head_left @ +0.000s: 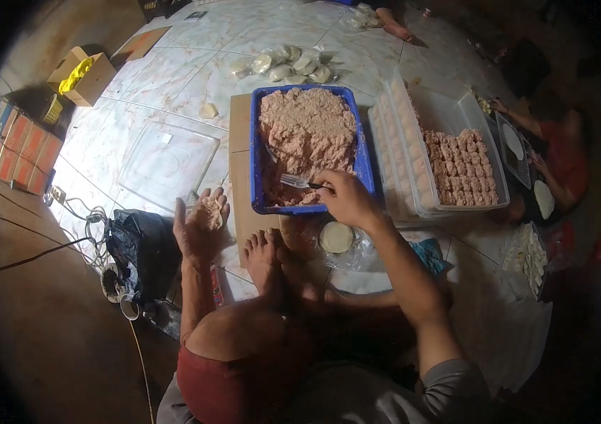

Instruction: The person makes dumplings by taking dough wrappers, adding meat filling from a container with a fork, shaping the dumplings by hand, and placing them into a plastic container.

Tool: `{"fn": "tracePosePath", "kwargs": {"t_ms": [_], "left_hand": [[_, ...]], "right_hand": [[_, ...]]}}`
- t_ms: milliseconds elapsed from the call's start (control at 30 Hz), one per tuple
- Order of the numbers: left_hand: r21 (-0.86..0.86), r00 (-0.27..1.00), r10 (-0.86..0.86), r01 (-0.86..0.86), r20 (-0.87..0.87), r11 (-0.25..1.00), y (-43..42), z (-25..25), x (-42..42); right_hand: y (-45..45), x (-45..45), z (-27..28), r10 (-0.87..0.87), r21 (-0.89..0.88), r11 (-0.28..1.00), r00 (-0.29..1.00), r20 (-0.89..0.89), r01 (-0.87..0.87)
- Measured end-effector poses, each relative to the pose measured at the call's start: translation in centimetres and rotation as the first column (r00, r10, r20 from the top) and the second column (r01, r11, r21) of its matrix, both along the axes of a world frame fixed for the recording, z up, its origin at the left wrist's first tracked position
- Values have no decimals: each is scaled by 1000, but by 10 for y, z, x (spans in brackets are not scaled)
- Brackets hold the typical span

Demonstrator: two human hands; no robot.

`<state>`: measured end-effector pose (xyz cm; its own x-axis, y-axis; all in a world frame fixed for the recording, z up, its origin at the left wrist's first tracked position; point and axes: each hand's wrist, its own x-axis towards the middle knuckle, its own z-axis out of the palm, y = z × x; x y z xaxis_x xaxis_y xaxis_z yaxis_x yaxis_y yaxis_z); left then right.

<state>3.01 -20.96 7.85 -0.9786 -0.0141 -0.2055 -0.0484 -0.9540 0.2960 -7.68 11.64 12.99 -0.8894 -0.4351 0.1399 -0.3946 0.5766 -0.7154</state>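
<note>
Cupped with its fingers up, my left hand (191, 230) holds a round dumpling wrapper with meat filling (211, 213). My right hand (350, 198) grips the dark handle of a fork (295, 181), whose tines are over the front of the blue tub. Pink minced meat (307, 124) is heaped at the back of the blue tub (255, 162), thinner toward the front. Just in front of the tub, a stack of round wrappers (336, 237) lies on clear plastic.
Right of the tub, a clear plastic box (502, 187) holds rows of filled dumplings (459, 169). Bagged wrappers (286, 62) lie behind. At left are a black bag (141, 247), cables and a cardboard box (92, 88). Another person's arm (555, 177) works at far right.
</note>
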Motion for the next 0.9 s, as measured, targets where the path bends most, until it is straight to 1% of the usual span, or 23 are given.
{"fn": "tracePosePath", "kwargs": {"t_ms": [33, 67, 100, 133, 167, 200, 233, 267, 333, 367, 400, 433, 467, 500, 533, 567, 600, 667, 733, 767, 800, 867, 900], "left_hand": [[-26, 996, 72, -70, 56, 997, 2, 15, 4], [-55, 983, 144, -139, 110, 989, 3, 22, 6], [-12, 991, 129, -129, 37, 992, -4, 11, 8], [-14, 991, 130, -130, 38, 991, -5, 8, 7], [48, 990, 143, -143, 4, 989, -4, 4, 7], [111, 987, 159, -155, -27, 982, -5, 1, 8], [111, 987, 161, -157, -26, 981, -4, 0, 10], [123, 989, 147, -147, 6, 982, -3, -1, 12], [140, 991, 131, -135, 40, 981, 2, -1, 15], [118, 991, 129, -132, 28, 984, 4, 1, 17], [98, 991, 130, -130, 14, 987, 5, 2, 16], [107, 991, 132, -133, 18, 985, 7, -3, 16], [138, 991, 136, -135, -2, 981, 8, -10, 13], [166, 989, 144, -138, -24, 976, 8, -15, 11], [168, 988, 152, -145, -27, 975, 10, -18, 9], [207, 996, 91, -94, 26, 974, 17, -19, 6], [247, 997, 26, -44, 77, 968, 24, -17, 3], [222, 993, -10, -16, 115, 975, 42, -10, -4], [164, 978, -207, 201, 20, 966, 63, -1, -11], [143, 964, -265, 263, -7, 954, 73, 8, -13], [141, 962, -272, 271, -11, 952, 81, 15, -15], [153, 939, -343, 342, -21, 927, 90, 24, -19], [170, 943, -330, 333, -50, 927, 91, 15, -21]], "right_hand": [[-10, -12, -12, 85, 191, 979, 993, -79, -69], [-22, -21, -20, 87, 188, 980, 993, -80, -71], [-36, -28, -27, 105, 332, 939, 994, -24, -92], [-49, -33, -32, 114, 467, 876, 993, 35, -117], [-61, -38, -33, 115, 466, 877, 993, 37, -118], [-73, -42, -35, 152, 560, 811, 985, 82, -171], [-83, -45, -39, 183, 644, 732, 974, 130, -223], [-92, -45, -44, 185, 645, 730, 974, 129, -224], [-102, -44, -52, 223, 591, 778, 973, 55, -212], [-100, -46, -52, 220, 616, 747, 967, 126, -250], [-94, -48, -54, 220, 621, 743, 967, 125, -249], [-81, -49, -66, 233, 436, 874, 972, 14, -215], [-72, -45, -59, 220, 223, 955, 970, -99, -194], [-58, -39, -49, 183, 178, 970, 980, -72, -168], [-45, -29, -22, 185, 194, 965, 982, -26, -177], [-35, -19, 1, 186, 209, 960, 982, 16, -185], [-28, -9, 16, 193, 208, 959, 981, 10, -191], [-18, 12, 36, 179, -11, 984, 980, -92, -180], [-17, 30, 49, 249, -78, 962, 957, -149, -262], [-16, 36, 40, 282, 8, 958, 940, -191, -285], [-12, 40, 29, 321, 187, 937, 939, -121, -295], [-7, 42, 30, 338, 161, 937, 921, -195, -310], [-2, 44, 33, 342, 161, 936, 917, -204, -313]]}}
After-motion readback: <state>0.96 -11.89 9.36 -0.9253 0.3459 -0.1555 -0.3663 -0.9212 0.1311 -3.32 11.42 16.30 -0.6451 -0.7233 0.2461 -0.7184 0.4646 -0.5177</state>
